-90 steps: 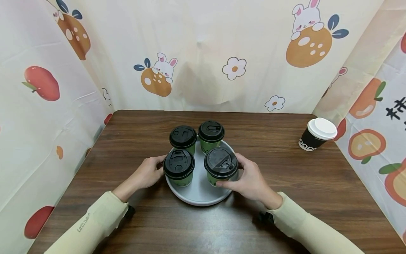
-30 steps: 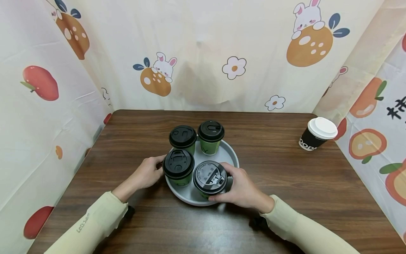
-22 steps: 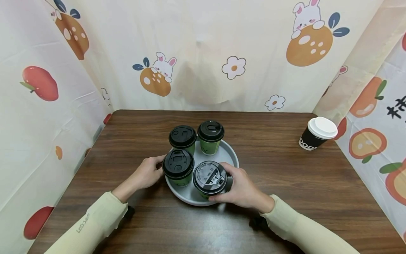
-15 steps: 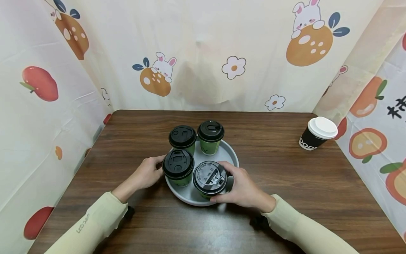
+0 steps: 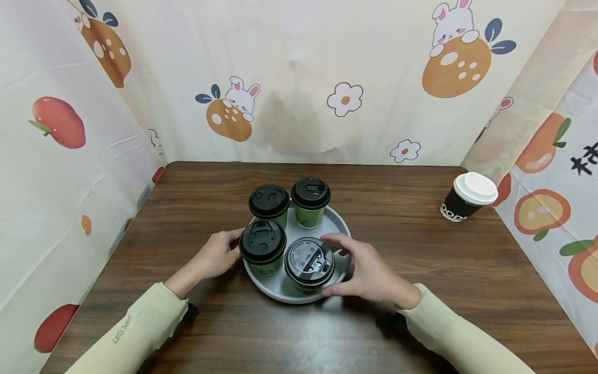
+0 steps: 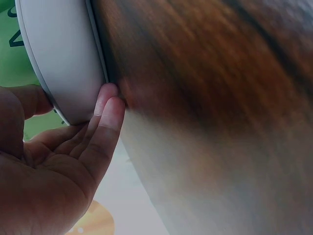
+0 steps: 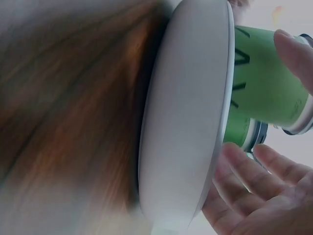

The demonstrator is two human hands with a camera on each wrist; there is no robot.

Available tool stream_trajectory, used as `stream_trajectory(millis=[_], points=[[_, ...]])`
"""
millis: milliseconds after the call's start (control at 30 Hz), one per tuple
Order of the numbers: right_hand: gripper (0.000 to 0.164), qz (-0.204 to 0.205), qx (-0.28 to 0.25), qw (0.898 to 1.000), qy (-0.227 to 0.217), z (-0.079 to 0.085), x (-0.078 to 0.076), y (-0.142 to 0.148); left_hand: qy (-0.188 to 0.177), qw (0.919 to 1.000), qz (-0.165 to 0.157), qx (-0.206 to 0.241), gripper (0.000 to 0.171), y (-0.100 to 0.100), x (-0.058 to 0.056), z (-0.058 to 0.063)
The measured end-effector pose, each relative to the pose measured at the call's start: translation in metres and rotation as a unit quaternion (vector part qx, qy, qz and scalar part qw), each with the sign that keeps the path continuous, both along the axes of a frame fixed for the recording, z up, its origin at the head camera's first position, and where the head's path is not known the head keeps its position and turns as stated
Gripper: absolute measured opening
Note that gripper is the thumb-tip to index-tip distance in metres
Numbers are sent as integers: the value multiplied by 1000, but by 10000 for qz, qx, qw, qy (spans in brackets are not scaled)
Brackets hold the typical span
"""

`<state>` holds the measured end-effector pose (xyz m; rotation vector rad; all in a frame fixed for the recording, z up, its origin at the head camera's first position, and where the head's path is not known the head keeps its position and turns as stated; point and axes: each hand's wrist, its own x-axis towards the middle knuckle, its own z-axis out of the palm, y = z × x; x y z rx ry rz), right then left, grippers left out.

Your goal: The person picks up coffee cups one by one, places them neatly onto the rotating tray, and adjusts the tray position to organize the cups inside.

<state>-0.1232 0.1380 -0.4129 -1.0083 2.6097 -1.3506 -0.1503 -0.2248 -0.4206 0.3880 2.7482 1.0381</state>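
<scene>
A round grey tray [image 5: 299,296] bears several green paper cups with black lids. My left hand [image 5: 218,254] grips its left rim; in the left wrist view the thumb lies over the rim and the fingertips [image 6: 111,110] reach around the tray's outer wall [image 6: 68,58]. The front right cup [image 5: 309,266] stands near the tray's front edge, its lid shiny with printed lettering. Beside it my right hand [image 5: 366,270] is spread in a loose C, fingers and thumb apart from the cup. The right wrist view shows that hand [image 7: 264,191] open next to the green cup wall [image 7: 269,78].
The front left cup [image 5: 263,246] stands close to my left fingers. Behind it are the back left cup [image 5: 269,205] and the back right cup [image 5: 310,202]. A black cup with a white lid [image 5: 474,189] stands far right on the wooden table [image 5: 402,218], near a printed curtain [image 5: 299,62].
The front right cup has moved toward the tray's front with my right hand gripping it. My right hand has since let go and drawn slightly right. My left hand stays at the rim.
</scene>
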Motion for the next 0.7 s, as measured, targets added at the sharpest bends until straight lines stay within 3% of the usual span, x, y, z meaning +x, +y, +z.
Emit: stream_trajectory(millis=[333, 700], points=[[83, -287, -237, 9986, 365, -1, -7, 16, -22, 10000, -16, 87, 47, 0, 0, 0], [71, -1231, -536, 9877, 799, 1, -14, 33, -130, 9998, -12, 153, 48, 0, 0, 0]])
